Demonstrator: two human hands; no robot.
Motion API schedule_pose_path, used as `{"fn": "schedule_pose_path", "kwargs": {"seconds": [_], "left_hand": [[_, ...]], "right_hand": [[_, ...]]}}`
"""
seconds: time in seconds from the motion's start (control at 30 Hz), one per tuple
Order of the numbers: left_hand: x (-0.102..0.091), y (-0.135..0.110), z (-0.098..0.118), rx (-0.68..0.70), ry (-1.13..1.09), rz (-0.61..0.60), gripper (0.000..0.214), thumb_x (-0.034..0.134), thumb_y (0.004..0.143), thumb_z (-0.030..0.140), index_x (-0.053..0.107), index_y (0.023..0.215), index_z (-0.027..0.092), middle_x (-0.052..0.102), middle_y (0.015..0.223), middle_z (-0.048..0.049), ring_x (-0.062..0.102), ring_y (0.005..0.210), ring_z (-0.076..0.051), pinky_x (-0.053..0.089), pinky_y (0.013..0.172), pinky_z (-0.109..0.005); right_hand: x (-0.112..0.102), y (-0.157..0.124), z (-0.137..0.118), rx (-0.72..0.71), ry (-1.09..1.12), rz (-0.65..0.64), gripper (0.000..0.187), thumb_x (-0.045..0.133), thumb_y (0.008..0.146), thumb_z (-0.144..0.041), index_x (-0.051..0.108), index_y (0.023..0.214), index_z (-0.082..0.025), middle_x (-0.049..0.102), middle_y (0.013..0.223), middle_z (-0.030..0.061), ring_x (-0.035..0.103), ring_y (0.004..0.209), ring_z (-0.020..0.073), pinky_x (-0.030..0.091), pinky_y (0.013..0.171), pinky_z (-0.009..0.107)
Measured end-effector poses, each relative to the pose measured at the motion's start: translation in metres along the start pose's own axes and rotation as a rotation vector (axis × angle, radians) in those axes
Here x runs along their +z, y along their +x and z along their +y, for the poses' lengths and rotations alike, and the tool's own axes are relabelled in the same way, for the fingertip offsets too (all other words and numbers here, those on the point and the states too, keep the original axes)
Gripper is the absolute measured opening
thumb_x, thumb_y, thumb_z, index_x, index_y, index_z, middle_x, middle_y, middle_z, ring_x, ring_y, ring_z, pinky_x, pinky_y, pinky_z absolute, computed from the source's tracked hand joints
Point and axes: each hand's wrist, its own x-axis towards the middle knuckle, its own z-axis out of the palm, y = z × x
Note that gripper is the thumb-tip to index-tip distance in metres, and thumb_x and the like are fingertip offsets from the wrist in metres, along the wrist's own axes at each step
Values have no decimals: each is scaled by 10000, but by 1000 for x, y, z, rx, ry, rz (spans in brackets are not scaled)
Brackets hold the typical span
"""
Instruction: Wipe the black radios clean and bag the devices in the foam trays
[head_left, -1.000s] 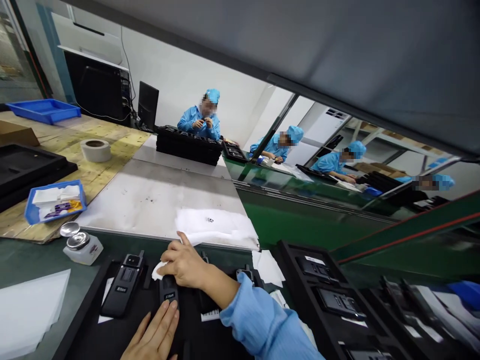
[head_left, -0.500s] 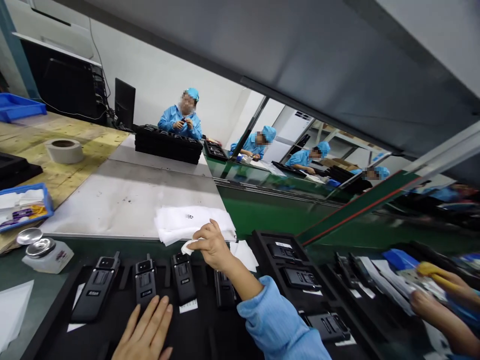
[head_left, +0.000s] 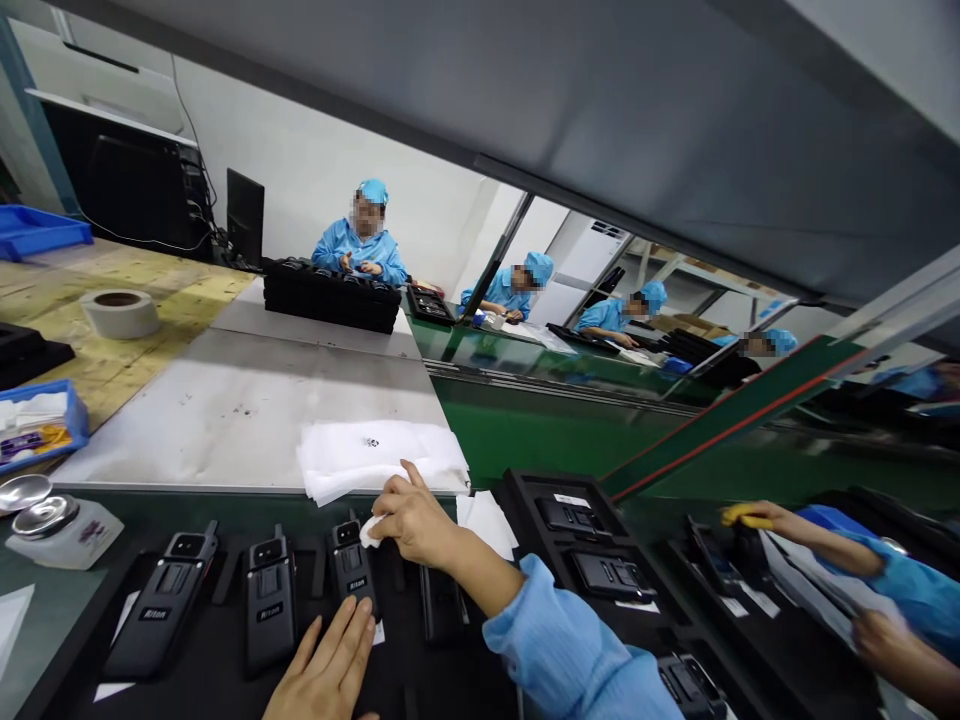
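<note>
My right hand [head_left: 412, 520] is closed on a small white wipe [head_left: 370, 531] and presses it on the top of a black handheld radio [head_left: 351, 570]. That radio lies third from the left in a black tray [head_left: 225, 680] with two more radios [head_left: 268, 605] beside it. My left hand [head_left: 326, 670] lies flat and open on the tray, just below the radio being wiped. A stack of white cloths [head_left: 375, 455] sits on the metal table edge right behind my right hand.
A second black tray with radios [head_left: 600, 560] lies to the right. A co-worker's hands [head_left: 757, 518] in blue sleeves work at the far right. A solvent dispenser bottle [head_left: 60, 520], blue bin [head_left: 37, 425] and tape roll [head_left: 120, 312] stand left. Several people sit along the green conveyor [head_left: 540, 430].
My right hand moved from the cloth stack down onto the third radio with the wipe. My left hand shifted right toward that radio. The co-worker's hands moved further into view.
</note>
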Motion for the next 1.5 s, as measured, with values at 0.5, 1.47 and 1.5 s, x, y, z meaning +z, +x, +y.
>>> {"fn": "schedule_pose_path", "kwargs": {"seconds": [0.5,1.47,1.5], "left_hand": [[2,-4,2,-32,-32,-57,658,495,704,97,619,1342,203,621,1447,13,445,1390,-194,416,1009,-297],[1,-7,2,-54,-59,-91,944,480,762,65,154,1638,197,546,1523,14,516,1364,-177,489,963,-273],[1,-7,2,-58,-62,-79,936,479,769,71,155,1638,195,555,1515,17,518,1360,-174,492,953,-271]], "right_hand": [[0,-9,-1,2,-79,-1,253,689,829,-82,787,871,-312,721,963,-23,516,989,209,-74,1215,622],[8,-2,-16,-16,-62,-3,255,662,888,-125,764,1018,-320,747,1053,-29,512,1047,222,-87,1210,641],[3,-12,-11,16,-60,12,258,664,877,-110,771,980,-321,748,1020,-31,518,1035,221,-81,1211,640]]}}
